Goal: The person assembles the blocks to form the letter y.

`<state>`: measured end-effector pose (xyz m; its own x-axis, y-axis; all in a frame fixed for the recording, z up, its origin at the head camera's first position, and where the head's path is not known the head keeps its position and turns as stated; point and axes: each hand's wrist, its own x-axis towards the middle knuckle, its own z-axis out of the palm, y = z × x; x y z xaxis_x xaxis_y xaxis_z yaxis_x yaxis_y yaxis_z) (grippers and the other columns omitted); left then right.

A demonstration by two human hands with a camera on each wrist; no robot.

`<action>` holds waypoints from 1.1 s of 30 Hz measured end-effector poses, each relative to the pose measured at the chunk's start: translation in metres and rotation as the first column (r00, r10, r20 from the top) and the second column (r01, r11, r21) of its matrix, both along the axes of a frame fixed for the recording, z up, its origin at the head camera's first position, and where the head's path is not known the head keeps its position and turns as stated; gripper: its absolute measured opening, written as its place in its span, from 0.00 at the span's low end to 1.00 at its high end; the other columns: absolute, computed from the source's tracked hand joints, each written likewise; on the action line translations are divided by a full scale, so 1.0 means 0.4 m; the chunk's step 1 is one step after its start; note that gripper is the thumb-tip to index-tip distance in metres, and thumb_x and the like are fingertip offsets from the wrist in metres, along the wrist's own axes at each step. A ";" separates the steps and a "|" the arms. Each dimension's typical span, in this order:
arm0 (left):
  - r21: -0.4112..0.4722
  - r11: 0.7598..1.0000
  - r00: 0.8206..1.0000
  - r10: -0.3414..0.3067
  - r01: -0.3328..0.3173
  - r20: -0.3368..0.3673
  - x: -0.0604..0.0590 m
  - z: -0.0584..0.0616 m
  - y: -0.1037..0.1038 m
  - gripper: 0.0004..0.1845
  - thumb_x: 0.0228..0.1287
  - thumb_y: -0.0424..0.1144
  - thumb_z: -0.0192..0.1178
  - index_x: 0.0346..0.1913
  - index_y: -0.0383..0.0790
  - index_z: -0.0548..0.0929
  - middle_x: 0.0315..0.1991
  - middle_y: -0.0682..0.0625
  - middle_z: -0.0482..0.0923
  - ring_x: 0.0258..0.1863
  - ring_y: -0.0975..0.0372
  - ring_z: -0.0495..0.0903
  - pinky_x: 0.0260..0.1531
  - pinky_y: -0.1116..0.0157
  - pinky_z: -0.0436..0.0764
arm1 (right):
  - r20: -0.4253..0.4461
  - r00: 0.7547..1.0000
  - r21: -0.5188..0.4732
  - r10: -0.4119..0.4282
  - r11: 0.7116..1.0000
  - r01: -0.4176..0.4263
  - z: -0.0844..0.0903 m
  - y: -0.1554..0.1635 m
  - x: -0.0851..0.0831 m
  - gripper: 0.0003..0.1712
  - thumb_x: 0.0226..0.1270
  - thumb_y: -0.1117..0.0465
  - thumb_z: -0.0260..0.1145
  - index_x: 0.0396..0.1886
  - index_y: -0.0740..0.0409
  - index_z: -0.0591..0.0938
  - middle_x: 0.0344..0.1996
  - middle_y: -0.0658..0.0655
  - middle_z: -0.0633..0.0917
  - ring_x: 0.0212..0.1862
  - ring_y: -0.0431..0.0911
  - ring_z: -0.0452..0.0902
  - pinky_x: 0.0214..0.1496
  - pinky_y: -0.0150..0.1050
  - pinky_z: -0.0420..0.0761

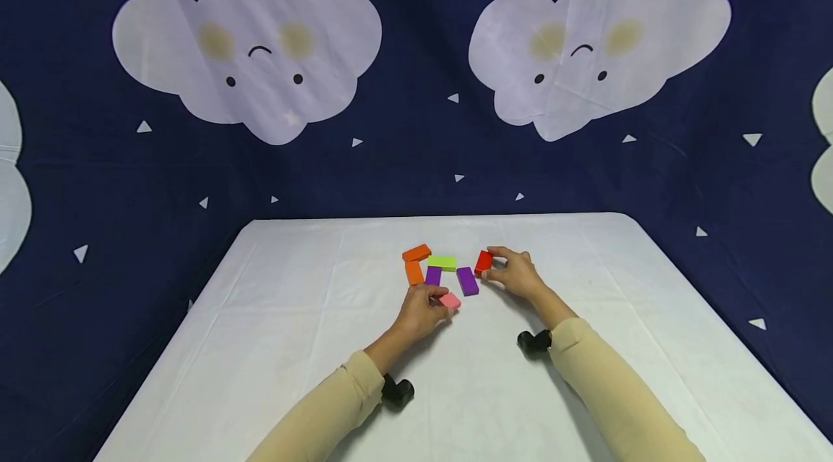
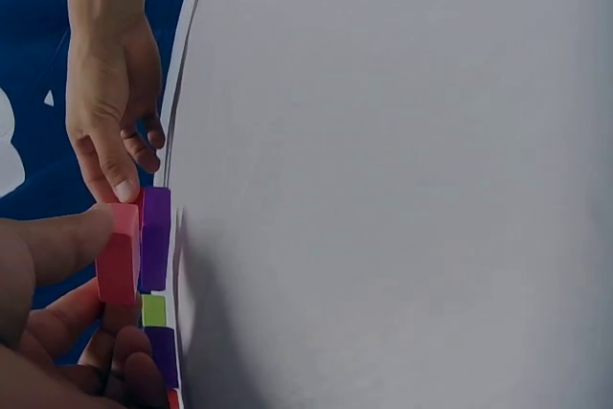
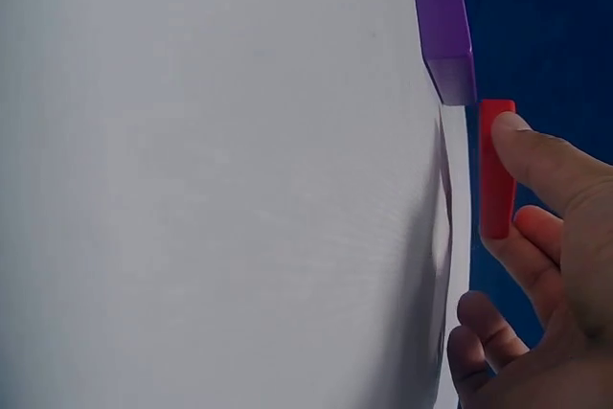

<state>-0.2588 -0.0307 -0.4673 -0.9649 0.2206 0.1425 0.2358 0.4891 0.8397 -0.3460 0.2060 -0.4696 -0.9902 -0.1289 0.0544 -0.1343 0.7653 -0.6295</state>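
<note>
Small coloured blocks lie in a cluster on the white table (image 1: 325, 346). My left hand (image 1: 421, 310) pinches a pink block (image 1: 450, 300) between thumb and fingers; the same pink block (image 2: 119, 254) shows close in the left wrist view. My right hand (image 1: 514, 272) pinches a red block (image 1: 484, 262), seen edge-on as the red block (image 3: 496, 168) in the right wrist view. Between the hands lies a purple block (image 1: 467, 280). Left of it sit another purple block (image 1: 433, 275), a lime block (image 1: 442, 262) and two orange blocks (image 1: 416, 253), (image 1: 413, 272).
A dark blue cloth with white clouds (image 1: 247, 50) hangs behind and beside the table. The table's far edge (image 1: 429, 217) runs just beyond the blocks. Black wrist camera mounts (image 1: 397, 391), (image 1: 534, 340) sit under both sleeves.
</note>
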 end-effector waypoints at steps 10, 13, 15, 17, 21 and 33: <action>-0.004 0.998 0.998 0.063 -0.063 0.011 0.044 0.006 -0.006 0.20 0.51 0.34 0.69 0.48 0.32 0.83 0.39 0.41 0.81 0.35 0.59 0.77 0.36 0.68 0.74 | -0.005 1.000 -0.070 0.026 0.997 -0.026 0.008 0.010 0.049 0.39 0.55 0.47 0.70 0.66 0.49 0.70 0.57 0.64 0.77 0.56 0.58 0.67 0.48 0.47 0.71; -0.005 0.997 0.997 0.072 -0.071 0.011 0.059 0.006 -0.007 0.20 0.50 0.34 0.69 0.48 0.32 0.83 0.38 0.41 0.79 0.35 0.59 0.76 0.36 0.69 0.73 | -0.003 1.000 -0.077 0.026 0.997 -0.026 0.009 0.010 0.068 0.39 0.55 0.46 0.70 0.66 0.48 0.70 0.55 0.65 0.77 0.56 0.58 0.67 0.45 0.44 0.72; -0.001 0.997 0.997 0.075 -0.075 0.012 0.068 0.006 -0.007 0.20 0.49 0.35 0.70 0.47 0.31 0.83 0.37 0.42 0.79 0.36 0.59 0.75 0.35 0.69 0.72 | -0.003 1.000 -0.083 0.022 0.996 -0.022 0.010 0.011 0.081 0.39 0.54 0.45 0.70 0.66 0.47 0.70 0.54 0.65 0.77 0.56 0.58 0.68 0.42 0.41 0.71; 0.006 0.997 0.997 0.078 -0.078 0.010 0.075 0.006 -0.006 0.20 0.49 0.34 0.70 0.47 0.31 0.83 0.36 0.42 0.79 0.35 0.59 0.75 0.35 0.69 0.72 | -0.010 1.000 -0.086 0.022 0.996 -0.023 0.009 0.011 0.091 0.39 0.54 0.45 0.70 0.65 0.47 0.71 0.53 0.65 0.77 0.55 0.57 0.68 0.40 0.38 0.70; 0.020 0.996 0.996 0.082 -0.083 0.018 0.086 0.004 -0.004 0.20 0.49 0.33 0.70 0.47 0.30 0.83 0.35 0.42 0.78 0.34 0.61 0.73 0.34 0.70 0.71 | -0.033 0.999 -0.088 0.032 0.995 -0.035 0.008 0.009 0.112 0.39 0.53 0.44 0.71 0.65 0.48 0.72 0.50 0.66 0.78 0.54 0.56 0.69 0.39 0.37 0.70; 0.084 0.992 0.995 0.094 -0.090 -0.044 0.125 -0.007 -0.003 0.19 0.48 0.34 0.69 0.45 0.29 0.83 0.30 0.42 0.76 0.30 0.64 0.69 0.29 0.72 0.68 | -0.037 0.999 -0.098 0.026 0.995 -0.030 0.009 -0.008 0.169 0.37 0.53 0.47 0.72 0.63 0.49 0.73 0.49 0.64 0.79 0.50 0.55 0.69 0.37 0.36 0.68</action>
